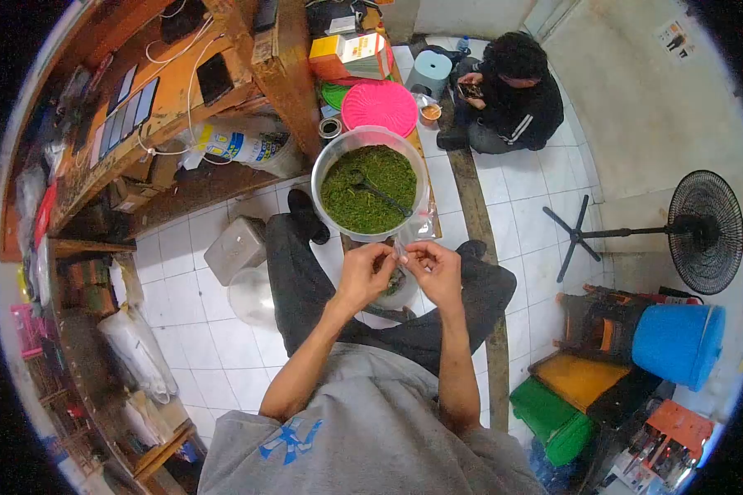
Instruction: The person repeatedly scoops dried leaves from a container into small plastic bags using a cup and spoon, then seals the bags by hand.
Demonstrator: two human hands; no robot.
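Grip narrow on both sides: a thin, clear plastic bag (400,249) is pinched by the left hand (368,275) and the right hand (432,271).
The bag is held between the two hands, just on the near side of a large, round, translucent plastic tub (316,191), above the gap between the crossed legs; its lower part cannot be made out clearly. Finely chopped green leaves (357,200) are held in the tub, and a black spoon (385,199) is laid on them. Beyond the tub, a bright pink, round, ribbed plastic lid (380,107) is seen, with an open, dark-filled round container (329,128) placed near its left edge.
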